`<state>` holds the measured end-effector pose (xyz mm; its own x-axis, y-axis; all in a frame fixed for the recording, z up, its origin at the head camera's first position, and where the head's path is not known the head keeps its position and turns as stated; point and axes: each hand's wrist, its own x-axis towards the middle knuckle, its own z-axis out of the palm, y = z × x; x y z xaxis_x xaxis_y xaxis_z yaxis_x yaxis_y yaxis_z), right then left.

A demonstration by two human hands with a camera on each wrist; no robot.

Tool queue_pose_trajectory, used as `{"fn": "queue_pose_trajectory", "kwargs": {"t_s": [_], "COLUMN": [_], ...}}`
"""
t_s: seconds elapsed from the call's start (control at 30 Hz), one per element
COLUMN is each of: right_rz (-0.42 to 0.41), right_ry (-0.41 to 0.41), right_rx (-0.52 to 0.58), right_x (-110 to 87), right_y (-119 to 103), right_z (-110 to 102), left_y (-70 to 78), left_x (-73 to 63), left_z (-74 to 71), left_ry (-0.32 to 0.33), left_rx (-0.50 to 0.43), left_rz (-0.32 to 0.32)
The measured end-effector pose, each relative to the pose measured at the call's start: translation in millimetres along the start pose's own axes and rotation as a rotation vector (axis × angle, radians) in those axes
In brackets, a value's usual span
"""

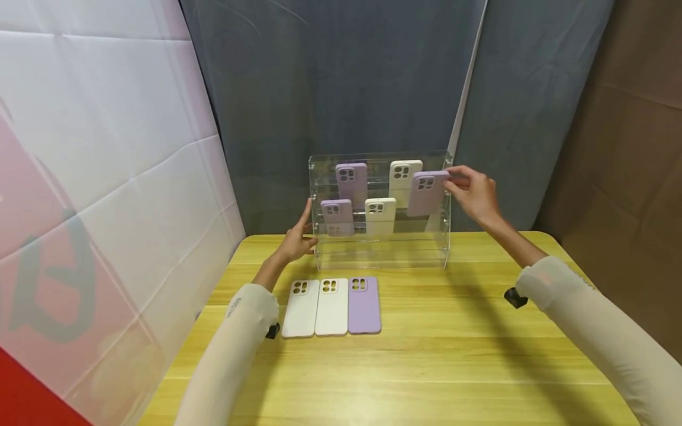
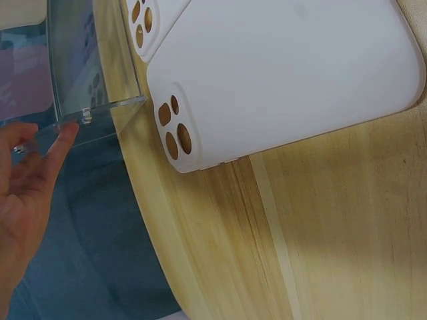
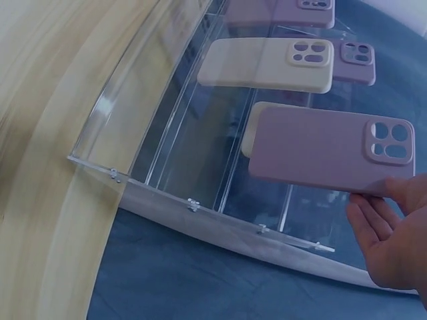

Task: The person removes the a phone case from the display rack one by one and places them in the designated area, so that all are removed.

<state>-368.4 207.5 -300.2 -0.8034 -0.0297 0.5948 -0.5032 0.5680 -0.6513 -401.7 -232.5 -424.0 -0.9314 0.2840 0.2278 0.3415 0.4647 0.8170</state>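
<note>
My right hand point(image 1: 476, 195) pinches a purple phone case point(image 1: 426, 198) by its right edge, near the camera cutouts. The case is upright, in front of the right end of a clear acrylic display rack point(image 1: 380, 260), and overlaps a white case point(image 1: 406, 168) on the upper tier. My left hand point(image 1: 295, 241) touches the rack's left side panel with extended fingers; in the left wrist view a fingertip point(image 2: 67, 130) rests at the panel's edge. Also standing in the rack are an upper purple case point(image 1: 351, 180), a lower purple case point(image 1: 337, 213) and a lower white case point(image 1: 380, 214).
Two white cases, the left one point(image 1: 301, 310) and the middle one point(image 1: 331, 307), lie beside a purple case point(image 1: 364, 305) on the wooden table point(image 1: 453, 355), in front of the rack. A grey curtain point(image 1: 346, 89) hangs behind, with a white panel point(image 1: 122, 118) at the left.
</note>
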Motion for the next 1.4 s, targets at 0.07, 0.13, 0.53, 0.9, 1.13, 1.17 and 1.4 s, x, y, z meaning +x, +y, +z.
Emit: {"fn": "queue_pose_trajectory", "kwargs": {"t_s": [0.07, 0.13, 0.53, 0.9, 1.13, 1.17, 1.4], "right_rz": [0.001, -0.004, -0.014, 0.051, 0.125, 0.129, 0.154], "right_ry": [-0.007, -0.01, -0.087, -0.252, -0.321, -0.326, -0.37], "right_rx": [-0.005, -0.02, 0.019, 0.023, 0.038, 0.045, 0.1], "right_x": [-0.9, -1.6, -13.4, -28.3, -39.0, -40.7, -55.2], "right_y": [-2.3, -3.8, -9.3, -6.2, 1.9, 3.2, 13.5], "right_z": [0.5, 1.4, 5.7, 11.1, 21.8, 23.6, 35.5], "left_y": [-0.4, -0.6, -1.5, 0.3, 10.5, 15.6, 39.2], "left_x": [-0.8, -1.6, -2.2, 0.0, -3.9, -6.1, -16.9], "left_z": [0.4, 0.9, -0.3, -2.6, -2.2, -2.8, -5.2], "left_ry": [-0.001, -0.002, -0.011, -0.005, -0.022, -0.027, -0.046], "left_rx": [-0.004, -0.011, -0.007, -0.01, -0.048, -0.052, -0.055], "left_rz": [-0.009, -0.018, 0.006, -0.002, 0.003, 0.004, -0.008]}}
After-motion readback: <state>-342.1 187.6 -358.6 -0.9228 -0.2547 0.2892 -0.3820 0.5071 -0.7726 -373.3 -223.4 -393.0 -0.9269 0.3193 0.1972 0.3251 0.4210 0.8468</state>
